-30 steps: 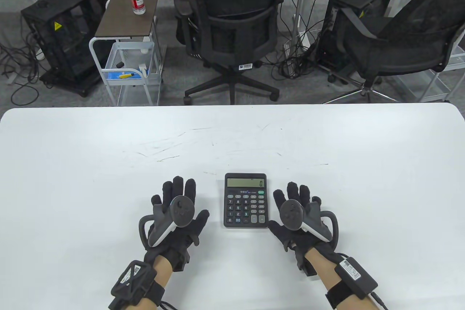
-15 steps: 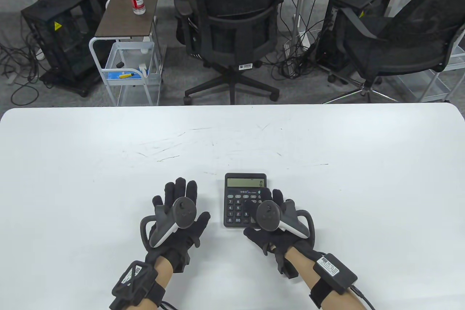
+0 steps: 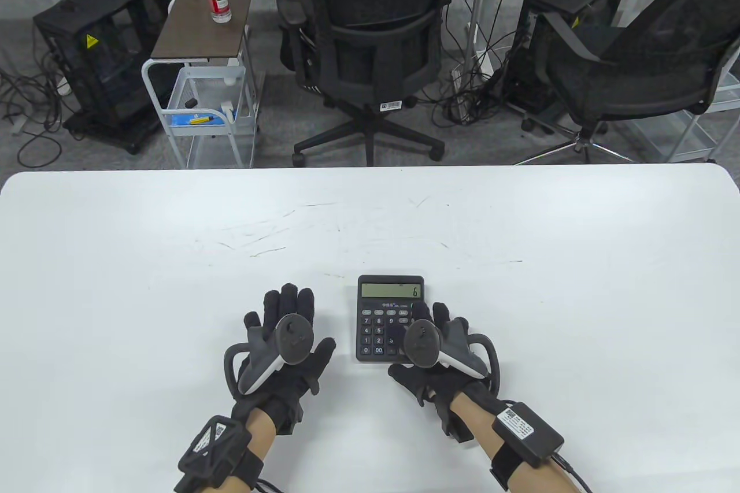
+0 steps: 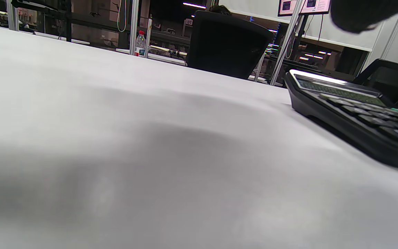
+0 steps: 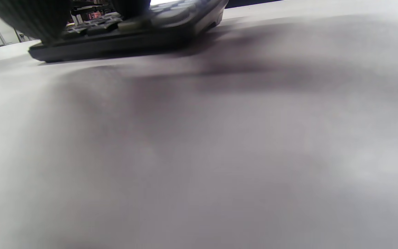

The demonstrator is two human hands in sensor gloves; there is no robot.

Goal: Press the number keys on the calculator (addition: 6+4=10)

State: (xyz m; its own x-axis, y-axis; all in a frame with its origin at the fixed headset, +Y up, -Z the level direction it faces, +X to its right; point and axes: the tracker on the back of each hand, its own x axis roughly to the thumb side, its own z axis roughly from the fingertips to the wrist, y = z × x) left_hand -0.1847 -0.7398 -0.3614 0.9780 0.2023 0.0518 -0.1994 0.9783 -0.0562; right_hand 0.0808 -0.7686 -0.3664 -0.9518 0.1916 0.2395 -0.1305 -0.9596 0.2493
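The right hand (image 3: 430, 351) is laid over the calculator (image 3: 378, 317) to reach its keys, its fingers' pose hidden; the left hand (image 3: 286, 343), at 9 o'clock, is kept flat on the bench (image 3: 173, 262), fingers spread.

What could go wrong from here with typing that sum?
The right hand and its bulky tracker cover the calculator's right-hand keys, so the plus key is hidden and a neighbouring key could get pressed. A lingering finger might enter a second 6 after the one on the display. The left hand rests apart, so the calculator could slide.

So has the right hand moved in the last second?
Yes. The right hand has shifted left, from beside the calculator to over its right-hand keys.
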